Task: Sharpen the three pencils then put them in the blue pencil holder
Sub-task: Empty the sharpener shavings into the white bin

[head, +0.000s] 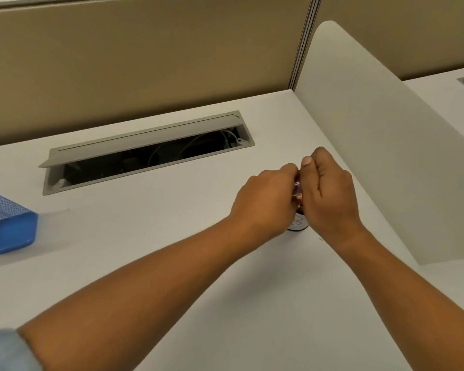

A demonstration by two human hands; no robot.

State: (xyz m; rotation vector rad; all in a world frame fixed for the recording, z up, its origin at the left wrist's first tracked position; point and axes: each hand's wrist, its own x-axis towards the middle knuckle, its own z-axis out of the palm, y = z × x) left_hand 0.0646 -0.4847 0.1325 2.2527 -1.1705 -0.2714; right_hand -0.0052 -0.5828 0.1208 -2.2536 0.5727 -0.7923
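- Pencils cannot be made out as such: only a thin pinkish, glossy sliver (pixel 297 187) shows in the gap between the two hands, and whether it is a pencil is not clear.
- Nearest the camera, two bare forearms reach forward over the table (pixel 172 263), a smooth, matte, off-white surface; a light blue fabric sleeve (pixel 3 349) covers the left arm at the lower left corner.
- The left hand (pixel 265 200) is curled closed, knuckles up, its fingertips pinching the pinkish sliver from the left.
- The right hand (pixel 328 192) is also closed, thumb raised on top, gripping the same sliver from the right; the two hands touch at the fingertips.
- Just below the hands, a small rounded object (pixel 298 223), white with dark markings and a dark base, stands on the table, mostly hidden; possibly a sharpener, but I cannot tell.
- Well to the left, at the frame edge, sits the blue pencil holder (pixel 6 223): boxy, with fine metal mesh walls and a solid, rounded blue band, far from the hands.
- Further back, a long rectangular cable hatch (pixel 150 153) is cut into the table, its grey flap tilted up, dark inside with pale cables.
- A white, round-cornered divider panel (pixel 373 129) rises on the right.
- Farthest, a tan, flat partition wall (pixel 145 62) spans the rear.
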